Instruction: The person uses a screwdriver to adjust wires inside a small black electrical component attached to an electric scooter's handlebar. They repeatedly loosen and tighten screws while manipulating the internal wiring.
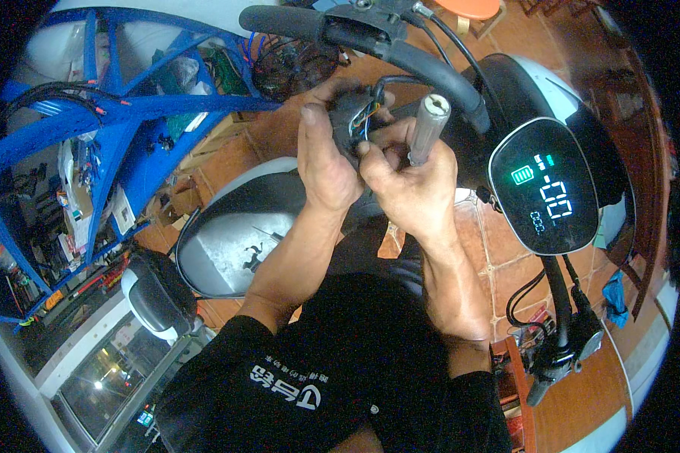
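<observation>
My left hand [326, 162] is wrapped round a black housing [344, 113], which opens toward me and shows thin coloured wires [366, 115]. A black cable [397, 78] leads from its top. My right hand [421, 185] presses its thumb and fingers against the housing's near edge by the wires. In the same hand is a tool with a grey, see-through cylindrical handle [431, 128], its butt end pointing up; the tool's other end is hidden. Just beyond both hands runs a black handlebar [431, 69] with a rubber grip [283, 23].
A lit oval display [548, 185] stands right of my hands, with the other handlebar end [555, 355] below it. Left are a blue metal rack [128, 151] with parts and a mirror-like oval panel [234, 238]. An orange stool [468, 7] is at the far edge.
</observation>
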A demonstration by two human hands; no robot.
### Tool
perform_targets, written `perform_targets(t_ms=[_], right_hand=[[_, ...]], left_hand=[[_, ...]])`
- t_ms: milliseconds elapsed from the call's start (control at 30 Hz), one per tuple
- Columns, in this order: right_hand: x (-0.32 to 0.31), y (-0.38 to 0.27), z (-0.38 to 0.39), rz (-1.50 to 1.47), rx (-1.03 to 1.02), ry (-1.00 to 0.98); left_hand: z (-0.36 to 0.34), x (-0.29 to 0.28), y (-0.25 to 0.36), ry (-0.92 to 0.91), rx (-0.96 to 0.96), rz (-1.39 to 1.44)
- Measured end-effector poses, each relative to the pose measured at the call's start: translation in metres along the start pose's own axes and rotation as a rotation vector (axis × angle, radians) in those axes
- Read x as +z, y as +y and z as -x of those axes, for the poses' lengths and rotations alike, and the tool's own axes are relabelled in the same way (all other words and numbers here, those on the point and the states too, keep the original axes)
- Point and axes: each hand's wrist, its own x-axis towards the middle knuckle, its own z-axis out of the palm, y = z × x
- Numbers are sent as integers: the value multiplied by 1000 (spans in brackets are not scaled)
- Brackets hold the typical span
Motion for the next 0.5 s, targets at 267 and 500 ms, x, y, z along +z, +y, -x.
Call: perform_targets(t_ms=[267, 500], right_hand=[[-1, 3, 4, 82, -54, 18], [-5, 0, -1, 85, -31, -76]], left_hand=[[2, -5, -10, -10, -16, 110], [5, -6, -11, 66, -34, 72]])
